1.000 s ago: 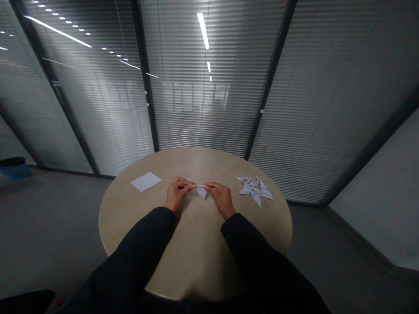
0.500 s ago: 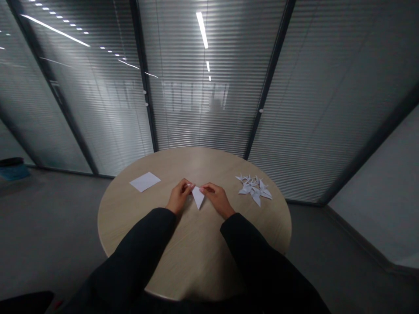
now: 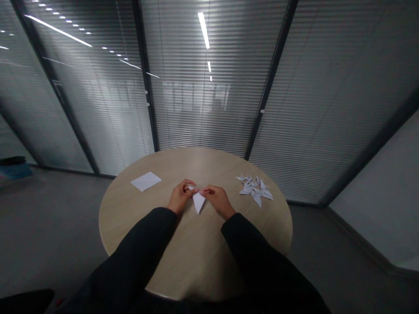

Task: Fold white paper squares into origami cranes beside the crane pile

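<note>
On a pale round table (image 3: 196, 253) before slatted blinds (image 3: 203, 126), left hand (image 3: 179, 197) and right hand (image 3: 219, 200) pinch folded paper (image 3: 198, 202).

A blue tub (image 3: 15, 170), probably a bin, stands near the slatted blinds (image 3: 203, 122).

Compared with a second ago, the folded white paper (image 3: 198, 203) shows more of its surface: a longer triangle points down the view, its tip lower and slightly further left. The fingertips of the left hand (image 3: 180, 196) and right hand (image 3: 218, 200) are closer together, now covering the straight upper edge that showed between them.
</note>
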Available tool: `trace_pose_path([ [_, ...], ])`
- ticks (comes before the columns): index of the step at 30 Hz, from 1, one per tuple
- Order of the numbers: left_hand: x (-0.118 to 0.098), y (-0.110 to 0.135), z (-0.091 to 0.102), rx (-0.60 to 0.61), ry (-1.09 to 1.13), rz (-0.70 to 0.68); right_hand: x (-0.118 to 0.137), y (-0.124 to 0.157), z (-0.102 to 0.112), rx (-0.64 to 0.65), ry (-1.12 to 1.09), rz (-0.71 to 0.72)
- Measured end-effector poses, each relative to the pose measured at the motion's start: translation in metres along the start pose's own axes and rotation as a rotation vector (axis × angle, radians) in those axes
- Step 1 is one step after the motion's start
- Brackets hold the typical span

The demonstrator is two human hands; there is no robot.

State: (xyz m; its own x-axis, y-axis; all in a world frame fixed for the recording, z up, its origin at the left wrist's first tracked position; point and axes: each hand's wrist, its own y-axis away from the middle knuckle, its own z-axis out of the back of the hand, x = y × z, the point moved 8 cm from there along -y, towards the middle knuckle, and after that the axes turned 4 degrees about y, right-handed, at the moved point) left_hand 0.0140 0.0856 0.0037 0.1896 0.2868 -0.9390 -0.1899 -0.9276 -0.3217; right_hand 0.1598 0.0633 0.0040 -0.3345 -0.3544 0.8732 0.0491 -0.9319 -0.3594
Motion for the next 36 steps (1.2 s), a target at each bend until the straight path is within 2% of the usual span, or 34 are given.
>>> trace_pose_path([
  [8,-0.004,0.0,0.008,-0.066,0.056,0.033,-0.003,-0.001,-0.001,0.031,0.035,-0.009],
  [19,-0.008,0.005,0.004,-0.046,-0.002,-0.046,0.004,0.007,-0.009,0.151,-0.064,-0.104],
  [23,-0.009,0.005,0.004,-0.041,-0.007,-0.023,0.004,0.008,-0.01,0.163,-0.069,-0.147],
  [26,-0.003,0.004,0.001,0.017,0.023,0.071,0.001,0.007,-0.006,0.114,-0.095,-0.163],
  [31,0.006,0.01,-0.013,0.142,0.16,0.242,-0.008,0.002,0.008,-0.061,-0.115,-0.168],
  [33,0.006,0.012,-0.014,0.132,0.189,0.259,-0.006,0.001,0.013,-0.107,-0.067,-0.115],
  [36,0.011,0.012,-0.007,0.07,0.238,0.325,0.013,0.002,0.018,-0.158,-0.013,0.08],
])
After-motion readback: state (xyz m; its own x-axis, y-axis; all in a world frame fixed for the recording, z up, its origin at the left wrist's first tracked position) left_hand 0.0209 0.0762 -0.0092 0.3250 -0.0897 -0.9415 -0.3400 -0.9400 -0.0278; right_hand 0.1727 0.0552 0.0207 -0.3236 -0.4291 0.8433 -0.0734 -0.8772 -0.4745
